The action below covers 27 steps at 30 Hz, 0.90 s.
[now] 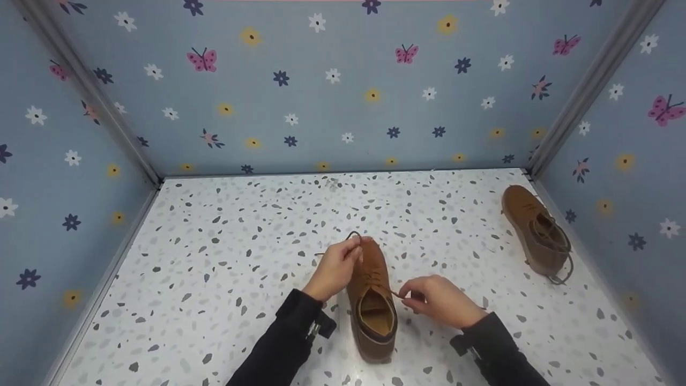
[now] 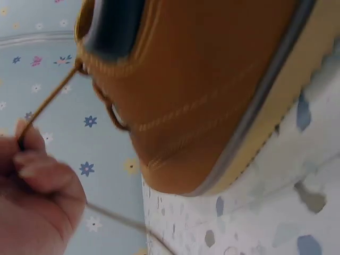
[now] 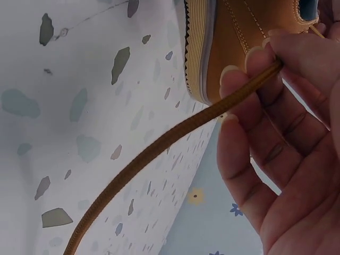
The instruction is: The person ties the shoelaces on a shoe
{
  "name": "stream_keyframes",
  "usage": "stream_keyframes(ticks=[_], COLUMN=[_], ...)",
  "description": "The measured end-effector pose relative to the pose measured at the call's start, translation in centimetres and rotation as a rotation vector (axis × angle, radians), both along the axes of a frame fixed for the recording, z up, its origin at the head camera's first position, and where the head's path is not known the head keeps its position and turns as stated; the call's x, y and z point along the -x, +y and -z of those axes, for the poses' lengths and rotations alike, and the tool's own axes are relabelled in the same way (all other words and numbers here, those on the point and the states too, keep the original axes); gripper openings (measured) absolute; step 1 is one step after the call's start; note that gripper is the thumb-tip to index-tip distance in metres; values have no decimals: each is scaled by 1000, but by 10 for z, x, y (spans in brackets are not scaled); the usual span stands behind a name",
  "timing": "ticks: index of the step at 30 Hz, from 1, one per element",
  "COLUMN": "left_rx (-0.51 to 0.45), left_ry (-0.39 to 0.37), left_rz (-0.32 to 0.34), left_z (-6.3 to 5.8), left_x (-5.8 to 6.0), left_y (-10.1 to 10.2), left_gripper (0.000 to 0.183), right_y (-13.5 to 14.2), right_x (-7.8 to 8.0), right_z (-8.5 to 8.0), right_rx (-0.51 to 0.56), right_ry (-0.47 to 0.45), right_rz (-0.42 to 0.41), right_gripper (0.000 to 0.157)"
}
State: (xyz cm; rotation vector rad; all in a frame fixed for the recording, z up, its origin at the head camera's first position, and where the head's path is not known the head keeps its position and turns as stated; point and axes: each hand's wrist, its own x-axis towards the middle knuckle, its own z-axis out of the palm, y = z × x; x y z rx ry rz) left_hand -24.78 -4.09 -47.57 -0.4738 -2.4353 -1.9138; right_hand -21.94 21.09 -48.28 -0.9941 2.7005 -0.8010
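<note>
A brown lace-up shoe (image 1: 370, 268) stands on the speckled surface, its toe pointing away from me. My left hand (image 1: 335, 265) is over the shoe's left side near the toe and pinches one end of the shoelace (image 2: 50, 98), which runs taut from the top eyelets in the left wrist view. On the other side, my right hand (image 1: 442, 300) pinches the other lace end (image 3: 175, 133) between thumb and fingers. Its loose tail hangs down past the fingers in the right wrist view. The shoe's opening faces up toward me.
A second brown shoe (image 1: 528, 230) stands at the right, close to the side panel, with its lace (image 1: 565, 273) trailing by the heel. Blue panels with flowers and butterflies (image 1: 343, 96) wall the white speckled surface (image 1: 214, 279) at the back and both sides.
</note>
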Motion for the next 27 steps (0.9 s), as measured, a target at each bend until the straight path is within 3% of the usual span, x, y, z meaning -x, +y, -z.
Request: stream_keyframes(ticks=[2,4,11,14,17,20,24,27], left_rx=[-18,-52,-218,-274,-300,-305,-232,-124], left_ry=[-9,-64,-469,-528,-469,-316,-108,-57], left_rz=[39,43,-96,-123,-161,-185,-110,-78], left_z=[0,1,29,38,38,31,21,19], left_x=[2,3,-5,-7,-5,1,7,8], left_y=[-2,-4,-15,-15,-11,-6,-2,-3], left_gripper=[26,25,25,26,28,30,35,34], right_y=[0,1,2,3,4,5,6,7], right_x=[-1,-1,-2,-2,-2,-2,-2,-1], right_z=[0,0,-1,-1,-2,-3,-4,-5], right_rx=[1,1,11,9,8,11,6,3], right_ry=[3,8,13,4,3,4,-4,-6], right_rz=[-6,-11,-10,-6,-1,7,9,12], right_gripper=[7,8,8,8,7,7,8,8])
